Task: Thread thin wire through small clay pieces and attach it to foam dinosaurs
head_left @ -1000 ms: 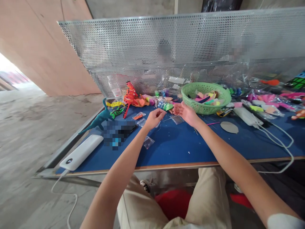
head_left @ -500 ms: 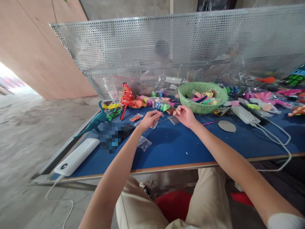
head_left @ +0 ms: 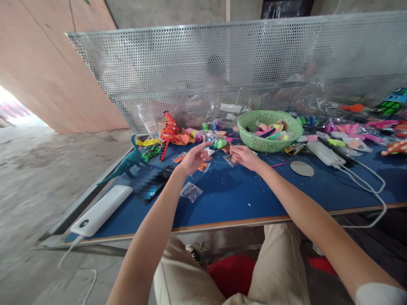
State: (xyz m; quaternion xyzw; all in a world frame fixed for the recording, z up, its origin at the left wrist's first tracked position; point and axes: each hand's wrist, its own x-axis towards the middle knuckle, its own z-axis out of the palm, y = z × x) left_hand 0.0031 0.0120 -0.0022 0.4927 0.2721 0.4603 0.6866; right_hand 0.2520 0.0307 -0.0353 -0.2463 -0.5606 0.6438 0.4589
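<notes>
My left hand (head_left: 196,159) is held over the blue table, index finger stretched out and the other fingers curled. A small white piece (head_left: 209,151) shows between its index finger and thumb; its kind is too small to tell. A short gap to the right, my right hand (head_left: 244,156) is closed in a pinch, and whatever is in it cannot be made out. Small clear packets with orange contents (head_left: 203,167) lie below and behind my left hand. Another clear packet (head_left: 191,192) lies nearer the front. Beyond the right hand stands a green basket (head_left: 269,148) holding colourful soft pieces.
A perforated metal panel (head_left: 178,63) rises behind the blue table (head_left: 229,199). At the left are a white power bank (head_left: 103,209), a phone (head_left: 154,188), a teal dinosaur (head_left: 127,163) and an orange figure (head_left: 170,133). A grey oval (head_left: 302,168) and white cables (head_left: 365,182) lie right.
My left hand has shifted slightly left and opened its index finger outward, showing the white piece. My right hand has turned and lowered a little, still pinched.
</notes>
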